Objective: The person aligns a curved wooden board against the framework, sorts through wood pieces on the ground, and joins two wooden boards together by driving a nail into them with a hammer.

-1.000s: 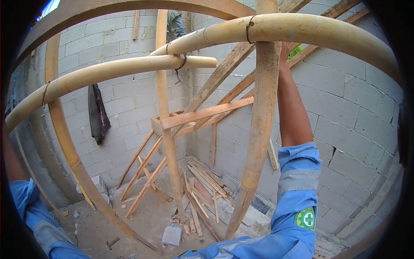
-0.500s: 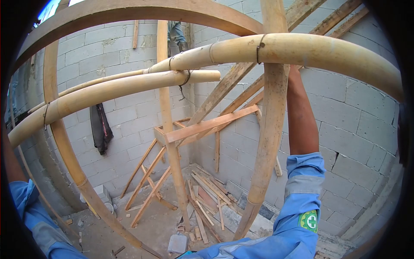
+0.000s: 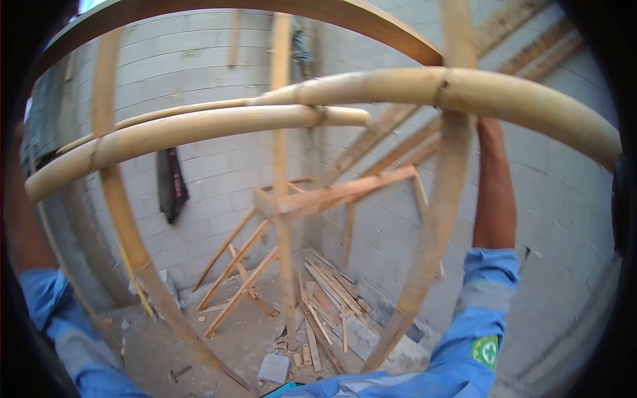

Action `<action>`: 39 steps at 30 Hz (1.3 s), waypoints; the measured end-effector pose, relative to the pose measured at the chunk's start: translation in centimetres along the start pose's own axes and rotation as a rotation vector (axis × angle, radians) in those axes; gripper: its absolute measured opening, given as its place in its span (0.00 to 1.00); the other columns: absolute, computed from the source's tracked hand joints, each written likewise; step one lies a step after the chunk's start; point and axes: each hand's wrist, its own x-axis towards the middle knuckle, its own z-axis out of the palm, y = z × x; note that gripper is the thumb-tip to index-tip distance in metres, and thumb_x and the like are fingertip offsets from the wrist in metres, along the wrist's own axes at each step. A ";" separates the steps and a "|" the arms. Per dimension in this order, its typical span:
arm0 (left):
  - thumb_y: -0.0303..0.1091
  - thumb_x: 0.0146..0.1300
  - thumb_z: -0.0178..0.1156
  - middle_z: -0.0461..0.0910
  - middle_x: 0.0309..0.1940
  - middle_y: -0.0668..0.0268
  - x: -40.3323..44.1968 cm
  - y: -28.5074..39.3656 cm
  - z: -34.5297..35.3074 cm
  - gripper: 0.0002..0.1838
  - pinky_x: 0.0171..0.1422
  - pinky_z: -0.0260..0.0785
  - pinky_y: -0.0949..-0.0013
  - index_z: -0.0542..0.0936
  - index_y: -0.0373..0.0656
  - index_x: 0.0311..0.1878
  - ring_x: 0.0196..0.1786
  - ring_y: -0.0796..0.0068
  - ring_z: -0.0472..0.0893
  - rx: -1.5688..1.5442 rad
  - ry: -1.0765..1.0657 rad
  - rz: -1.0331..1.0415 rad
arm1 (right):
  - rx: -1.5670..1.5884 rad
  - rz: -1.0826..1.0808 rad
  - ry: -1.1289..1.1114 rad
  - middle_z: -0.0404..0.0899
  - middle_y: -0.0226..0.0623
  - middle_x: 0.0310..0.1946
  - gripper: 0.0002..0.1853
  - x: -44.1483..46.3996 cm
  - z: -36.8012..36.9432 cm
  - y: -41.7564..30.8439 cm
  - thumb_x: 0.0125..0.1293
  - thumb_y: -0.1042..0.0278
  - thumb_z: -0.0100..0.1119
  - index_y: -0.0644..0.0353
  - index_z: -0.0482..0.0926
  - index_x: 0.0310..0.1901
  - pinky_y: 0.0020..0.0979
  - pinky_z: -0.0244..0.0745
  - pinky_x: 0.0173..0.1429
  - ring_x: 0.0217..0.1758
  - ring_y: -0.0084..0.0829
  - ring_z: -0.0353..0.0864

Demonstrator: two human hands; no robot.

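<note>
Block walls (image 3: 222,166) look blurrier; bamboo poles (image 3: 219,126) sit farther right.

"What's that dark thing at the left?"

"A garment (image 3: 172,192), looks like, hanging against the grey block wall (image 3: 219,166)."

"And low in the middle?"

"Loose scrap timber (image 3: 335,288), with a pale block (image 3: 274,368) near the bottom edge. Up and left of the scraps, a wooden trestle (image 3: 332,194) on slanting legs."

"Top centre?"

"Somebody's trouser leg (image 3: 300,50), blurred."

Three tall upright poles (image 3: 458,152), two thick bamboo crosspoles (image 3: 219,126), two blue sleeves (image 3: 482,312), one hanging garment (image 3: 172,189)
</note>
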 end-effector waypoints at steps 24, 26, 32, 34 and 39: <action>0.40 0.72 0.61 0.77 0.58 0.47 6.9 0.9 4.6 0.33 0.57 0.79 0.51 0.60 0.37 0.74 0.57 0.50 0.80 -0.439 0.123 0.212 | -0.105 -0.094 0.086 0.79 0.49 0.60 0.21 -1.6 -1.4 2.3 0.66 0.55 0.66 0.49 0.83 0.60 0.50 0.78 0.59 0.64 0.52 0.77; 0.44 0.82 0.47 0.74 0.62 0.42 7.1 1.1 5.3 0.26 0.75 0.72 0.40 0.70 0.30 0.69 0.68 0.38 0.73 -0.413 0.137 0.105 | -0.123 -0.107 0.113 0.79 0.49 0.60 0.21 -1.1 -0.8 2.4 0.66 0.55 0.66 0.49 0.83 0.60 0.50 0.78 0.59 0.64 0.52 0.77; 0.31 0.80 0.49 0.74 0.67 0.46 5.7 -1.0 6.2 0.23 0.78 0.70 0.51 0.67 0.31 0.72 0.67 0.47 0.77 -0.119 0.006 0.132 | -0.205 -0.301 0.299 0.79 0.49 0.60 0.21 -1.1 -0.2 3.8 0.66 0.55 0.66 0.48 0.83 0.59 0.50 0.78 0.58 0.64 0.52 0.77; 0.32 0.81 0.48 0.74 0.68 0.49 5.0 -1.8 8.1 0.22 0.81 0.66 0.54 0.68 0.31 0.72 0.69 0.52 0.76 -0.098 0.000 0.125 | -0.246 -0.330 0.346 0.79 0.50 0.60 0.21 -1.9 -0.2 4.0 0.66 0.55 0.66 0.48 0.83 0.59 0.50 0.78 0.58 0.64 0.52 0.77; 0.32 0.83 0.44 0.70 0.73 0.53 -4.3 -2.8 20.8 0.21 0.85 0.60 0.60 0.70 0.32 0.72 0.75 0.60 0.71 -0.160 -0.158 -0.033 | -0.294 0.493 -0.070 0.81 0.51 0.58 0.28 -6.2 -4.7 3.7 0.62 0.58 0.70 0.57 0.79 0.63 0.48 0.79 0.59 0.62 0.50 0.80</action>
